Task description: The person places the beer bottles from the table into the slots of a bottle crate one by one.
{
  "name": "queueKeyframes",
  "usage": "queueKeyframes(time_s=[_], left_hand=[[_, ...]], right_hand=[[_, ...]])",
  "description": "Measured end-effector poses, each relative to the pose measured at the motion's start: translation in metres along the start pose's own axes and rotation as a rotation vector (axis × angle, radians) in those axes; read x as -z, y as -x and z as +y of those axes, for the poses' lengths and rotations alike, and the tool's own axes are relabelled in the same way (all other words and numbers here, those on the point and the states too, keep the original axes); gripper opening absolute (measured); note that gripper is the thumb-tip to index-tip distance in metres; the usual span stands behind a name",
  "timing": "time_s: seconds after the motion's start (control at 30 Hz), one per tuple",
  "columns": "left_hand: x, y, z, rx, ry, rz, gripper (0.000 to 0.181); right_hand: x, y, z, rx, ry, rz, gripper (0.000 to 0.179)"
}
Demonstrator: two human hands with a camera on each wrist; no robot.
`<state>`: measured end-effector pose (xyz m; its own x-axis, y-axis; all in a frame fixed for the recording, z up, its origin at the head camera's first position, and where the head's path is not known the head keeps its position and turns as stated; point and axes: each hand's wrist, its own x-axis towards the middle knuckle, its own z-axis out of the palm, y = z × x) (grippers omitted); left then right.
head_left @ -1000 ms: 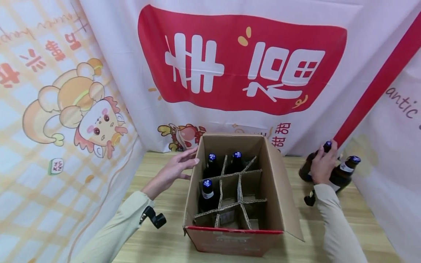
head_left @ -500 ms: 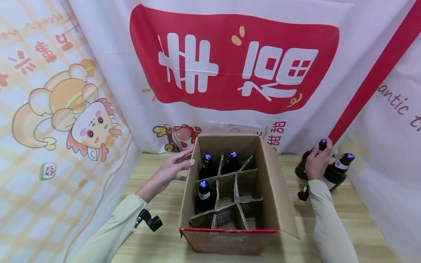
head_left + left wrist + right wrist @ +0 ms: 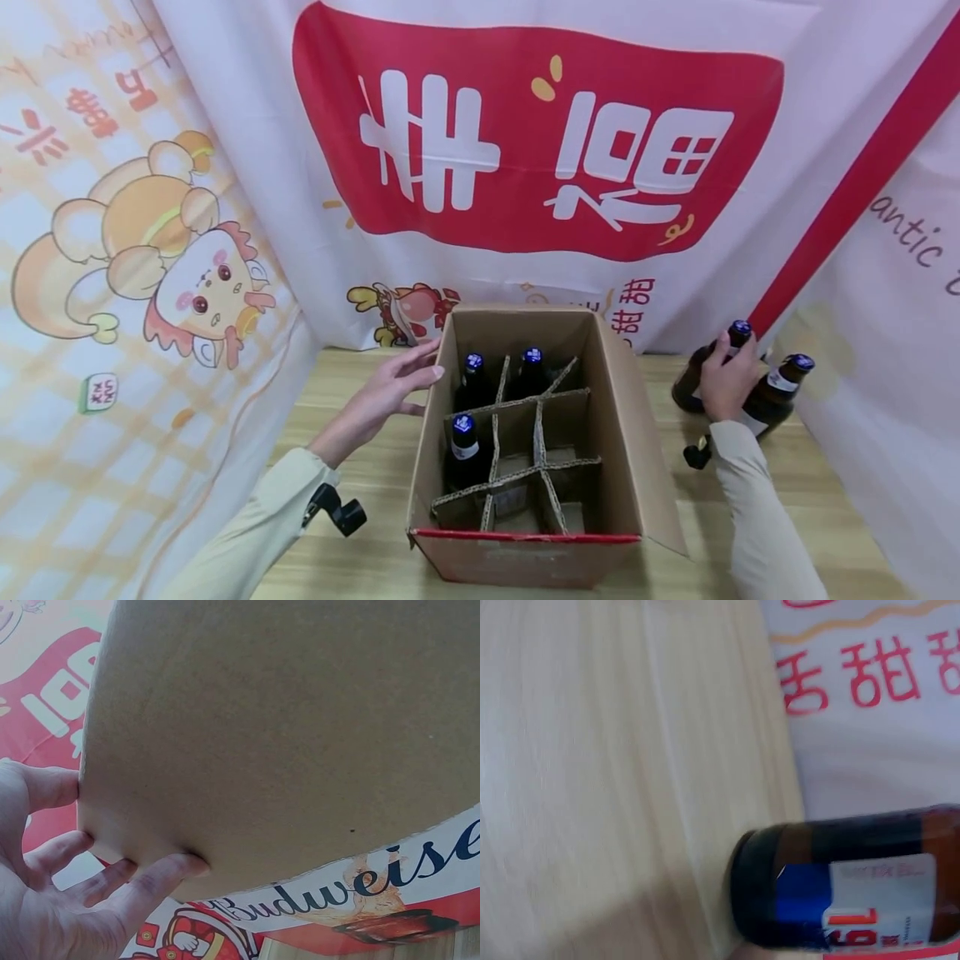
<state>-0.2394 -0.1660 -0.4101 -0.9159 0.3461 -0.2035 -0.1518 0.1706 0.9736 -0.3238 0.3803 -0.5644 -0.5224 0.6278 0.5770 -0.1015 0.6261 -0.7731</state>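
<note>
Brown glass fills the right hand [image 3: 722, 382], whose fingers curl round the neck of a blue-capped bottle [image 3: 693, 377] standing on the wooden table [image 3: 360, 550] near the banner backdrop [image 3: 525, 142], with a second bottle [image 3: 772, 393] just beside it on the right. Straight, relaxed fingers of the left hand [image 3: 378, 398] press flat on the outer left wall of the open cardboard box [image 3: 525, 554]. Inside, three blue-capped bottles [image 3: 465, 450] stand upright in the divider's left and rear compartments.
</note>
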Motion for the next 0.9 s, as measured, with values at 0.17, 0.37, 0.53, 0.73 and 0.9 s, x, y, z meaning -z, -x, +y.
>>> queueKeyframes(time_s=[0.17, 0.37, 0.53, 0.73, 0.9], left_hand=[[0.0, 0.002, -0.001, 0.004, -0.005, 0.006, 0.067], [0.001, 0.0, -0.002, -0.008, -0.012, -0.001, 0.067], [0.003, -0.002, 0.001, -0.015, -0.013, -0.006, 0.067], [0.003, -0.003, 0.0, -0.015, 0.002, -0.023, 0.068], [0.002, -0.001, -0.001, -0.017, 0.006, -0.015, 0.067]], right_hand=[[0.007, 0.002, -0.015, -0.095, -0.105, -0.055, 0.041], [0.025, -0.001, -0.028, -0.112, -0.187, -0.174, 0.033], [0.031, -0.009, -0.031, -0.305, -0.392, -0.355, 0.035], [0.039, -0.014, -0.029, -0.424, -0.564, -0.413, 0.027], [0.035, -0.001, -0.035, -0.226, -0.291, -0.262, 0.022]])
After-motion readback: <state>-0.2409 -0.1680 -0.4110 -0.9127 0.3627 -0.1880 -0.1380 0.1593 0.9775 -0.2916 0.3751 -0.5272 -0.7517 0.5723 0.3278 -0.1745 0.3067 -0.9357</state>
